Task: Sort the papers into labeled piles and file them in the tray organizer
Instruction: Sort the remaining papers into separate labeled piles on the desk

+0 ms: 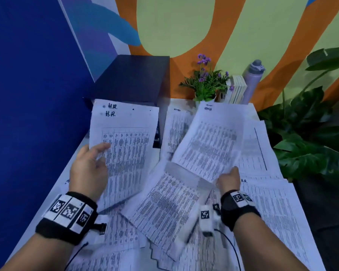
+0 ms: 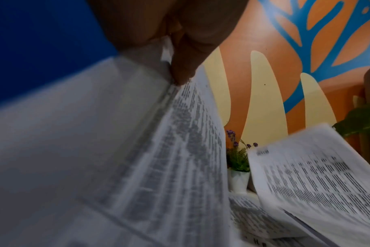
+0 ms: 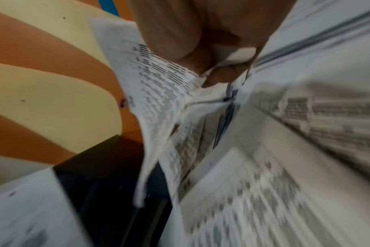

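My left hand grips a thin stack of printed sheets marked "H.R.", held up in front of the black tray organizer; the left wrist view shows my thumb pressed on the stack's edge. My right hand pinches the lower corner of another printed sheet, lifted and tilted above the pile. In the right wrist view my fingers clamp that sheet. Several more printed papers lie loose over the white table.
A small potted plant with purple flowers, a few books and a lilac bottle stand at the table's back edge. A large leafy plant is off the right side. A blue wall borders the left.
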Available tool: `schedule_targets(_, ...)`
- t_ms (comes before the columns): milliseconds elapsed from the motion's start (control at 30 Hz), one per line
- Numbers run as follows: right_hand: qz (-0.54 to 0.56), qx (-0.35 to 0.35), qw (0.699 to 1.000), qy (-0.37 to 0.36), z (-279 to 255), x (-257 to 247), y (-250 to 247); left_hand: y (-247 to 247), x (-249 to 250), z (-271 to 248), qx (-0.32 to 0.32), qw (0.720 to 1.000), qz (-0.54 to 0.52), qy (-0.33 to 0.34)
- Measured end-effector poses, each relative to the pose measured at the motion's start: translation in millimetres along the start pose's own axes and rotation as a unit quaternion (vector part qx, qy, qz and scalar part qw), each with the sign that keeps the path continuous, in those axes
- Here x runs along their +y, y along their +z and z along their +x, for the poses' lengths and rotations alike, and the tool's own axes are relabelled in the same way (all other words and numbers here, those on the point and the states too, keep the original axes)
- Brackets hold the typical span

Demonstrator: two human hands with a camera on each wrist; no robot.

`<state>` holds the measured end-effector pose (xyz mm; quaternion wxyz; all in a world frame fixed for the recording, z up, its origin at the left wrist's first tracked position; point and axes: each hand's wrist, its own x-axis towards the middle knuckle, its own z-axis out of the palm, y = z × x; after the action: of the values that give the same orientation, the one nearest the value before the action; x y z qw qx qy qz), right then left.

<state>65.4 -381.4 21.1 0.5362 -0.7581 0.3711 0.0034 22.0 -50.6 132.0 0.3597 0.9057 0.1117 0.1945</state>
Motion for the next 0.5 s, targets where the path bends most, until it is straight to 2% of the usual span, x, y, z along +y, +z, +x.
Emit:
schedule_targets(100,-0.065,0.025,0.997,-0.023,24,-13,-13,-2,-17,2,0.019,0.998,0.049,0.037)
schedule_targets(200,-0.074,0.033,0.995,-0.049,38,-30,-6,-8,-29,3,0.041,0.994,0.072,0.065)
schedule_targets(367,-0.104,-0.02,0.991,-0.081,59,-53,28,-18,-42,4,0.058,0.991,0.072,0.097)
schedule_targets(500,-0.144,-0.049,0.984,-0.095,65,-64,45,-24,-48,3,0.047,0.99,0.061,0.121)
